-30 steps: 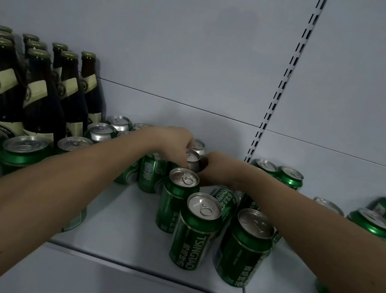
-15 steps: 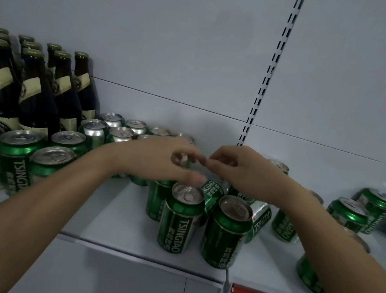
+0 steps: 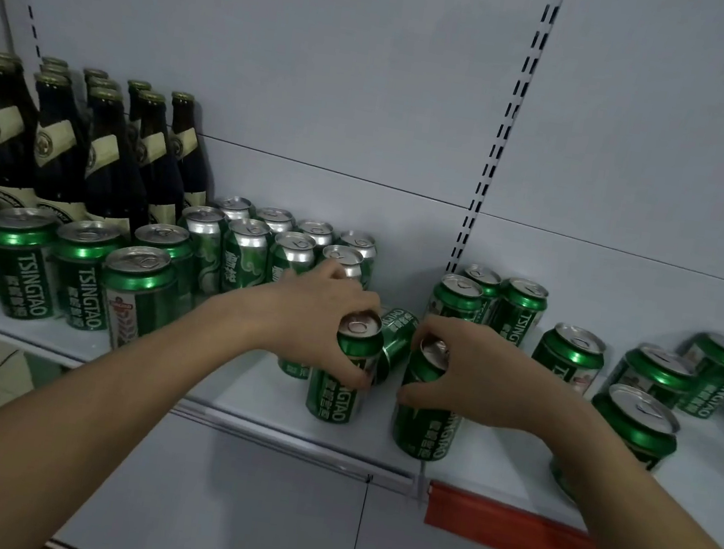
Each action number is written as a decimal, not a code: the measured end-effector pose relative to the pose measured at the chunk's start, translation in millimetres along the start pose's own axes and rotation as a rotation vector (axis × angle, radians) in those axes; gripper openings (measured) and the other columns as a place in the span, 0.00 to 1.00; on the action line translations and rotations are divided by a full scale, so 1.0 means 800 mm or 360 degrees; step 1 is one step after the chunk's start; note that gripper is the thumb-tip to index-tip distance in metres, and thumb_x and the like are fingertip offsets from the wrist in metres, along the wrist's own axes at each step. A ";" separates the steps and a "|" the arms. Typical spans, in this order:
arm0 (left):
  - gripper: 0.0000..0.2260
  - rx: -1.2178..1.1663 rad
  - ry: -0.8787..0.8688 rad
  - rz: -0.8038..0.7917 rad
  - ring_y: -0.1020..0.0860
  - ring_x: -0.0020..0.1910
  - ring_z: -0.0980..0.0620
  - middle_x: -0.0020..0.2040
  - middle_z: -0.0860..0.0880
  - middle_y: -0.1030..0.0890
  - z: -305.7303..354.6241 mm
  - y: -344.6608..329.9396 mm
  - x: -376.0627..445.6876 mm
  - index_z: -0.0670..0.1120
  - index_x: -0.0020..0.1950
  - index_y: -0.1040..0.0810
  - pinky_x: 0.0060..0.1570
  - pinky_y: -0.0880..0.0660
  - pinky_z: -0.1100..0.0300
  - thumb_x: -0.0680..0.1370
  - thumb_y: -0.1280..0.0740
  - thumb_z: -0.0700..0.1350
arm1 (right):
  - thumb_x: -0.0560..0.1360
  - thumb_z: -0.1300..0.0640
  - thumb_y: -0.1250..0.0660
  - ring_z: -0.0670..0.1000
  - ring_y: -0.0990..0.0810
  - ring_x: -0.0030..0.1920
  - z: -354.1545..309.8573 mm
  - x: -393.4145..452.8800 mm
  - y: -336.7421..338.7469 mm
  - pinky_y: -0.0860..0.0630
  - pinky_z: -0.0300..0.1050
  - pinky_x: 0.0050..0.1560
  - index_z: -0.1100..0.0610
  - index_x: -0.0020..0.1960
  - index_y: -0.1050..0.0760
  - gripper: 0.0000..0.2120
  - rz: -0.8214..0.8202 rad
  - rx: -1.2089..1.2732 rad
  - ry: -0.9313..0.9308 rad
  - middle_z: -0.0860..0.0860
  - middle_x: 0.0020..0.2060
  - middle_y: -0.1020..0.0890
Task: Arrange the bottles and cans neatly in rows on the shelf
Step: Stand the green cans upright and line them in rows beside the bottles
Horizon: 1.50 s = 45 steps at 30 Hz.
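My left hand [image 3: 317, 314] grips the top of an upright green Tsingtao can [image 3: 336, 391] near the shelf's front edge. My right hand [image 3: 472, 373] grips a second upright green can [image 3: 422, 427] just to its right. Between and behind them a tipped green can [image 3: 395, 339] leans. Several silver-topped cans [image 3: 271, 243] stand in rows behind my left hand. Dark beer bottles [image 3: 104, 145] stand in rows at the back left.
The white shelf [image 3: 241, 392] has a front lip and a red price strip [image 3: 515, 528] at right. A row of green cans [image 3: 77, 271] stands at front left. Loose green cans [image 3: 638, 415] sit scattered to the right. A slotted upright [image 3: 492, 162] runs up the back wall.
Both hands have pulled back from the rear cans toward the shelf front, and each now grips a front can. The view has shifted, showing more of the shelf at left.
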State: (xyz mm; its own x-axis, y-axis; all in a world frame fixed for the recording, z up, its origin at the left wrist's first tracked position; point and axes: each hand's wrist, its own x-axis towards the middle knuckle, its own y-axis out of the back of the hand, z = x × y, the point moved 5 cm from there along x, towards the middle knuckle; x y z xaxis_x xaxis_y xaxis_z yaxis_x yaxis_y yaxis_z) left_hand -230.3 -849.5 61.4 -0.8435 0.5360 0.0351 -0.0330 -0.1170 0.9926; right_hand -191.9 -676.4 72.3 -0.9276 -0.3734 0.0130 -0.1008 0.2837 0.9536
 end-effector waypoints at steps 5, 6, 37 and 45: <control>0.25 0.0009 0.0186 0.0022 0.40 0.64 0.52 0.54 0.61 0.30 -0.004 0.005 -0.010 0.62 0.54 0.33 0.59 0.32 0.42 0.65 0.31 0.72 | 0.71 0.45 0.26 0.44 0.26 0.41 0.020 -0.013 0.006 0.27 0.40 0.40 0.51 0.56 0.28 0.19 -0.0016 -0.0030 -0.0080 0.44 0.45 0.26; 0.25 0.0009 0.0225 0.0018 0.39 0.63 0.52 0.54 0.61 0.30 -0.007 0.006 -0.011 0.61 0.55 0.32 0.60 0.33 0.43 0.66 0.31 0.72 | 0.71 0.44 0.26 0.44 0.27 0.41 0.025 -0.016 0.008 0.27 0.40 0.39 0.51 0.55 0.29 0.19 -0.0019 -0.0049 -0.0102 0.44 0.44 0.26; 0.27 -0.0156 0.0550 0.0415 0.29 0.59 0.36 0.67 0.43 0.38 0.034 -0.068 0.047 0.52 0.73 0.36 0.54 0.26 0.44 0.76 0.31 0.43 | 0.78 0.62 0.34 0.61 0.28 0.68 0.006 0.062 -0.050 0.29 0.50 0.66 0.59 0.78 0.41 0.31 -0.0008 -0.0106 -0.0083 0.60 0.71 0.33; 0.20 -0.0177 0.0434 0.0367 0.26 0.50 0.43 0.54 0.47 0.31 0.036 -0.050 0.064 0.46 0.56 0.31 0.44 0.31 0.53 0.71 0.25 0.44 | 0.78 0.64 0.34 0.65 0.24 0.61 0.017 0.048 -0.073 0.27 0.51 0.56 0.56 0.82 0.60 0.43 0.0060 -0.0006 0.0021 0.61 0.76 0.43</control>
State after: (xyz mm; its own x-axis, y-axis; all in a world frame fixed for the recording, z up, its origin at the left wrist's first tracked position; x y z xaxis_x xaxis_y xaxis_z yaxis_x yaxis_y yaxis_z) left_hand -256.4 -793.0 26.5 -0.9468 0.2445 0.2093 0.1292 -0.3068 0.9430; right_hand -226.7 -695.5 13.1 -0.9259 -0.3740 0.0531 -0.0644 0.2948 0.9534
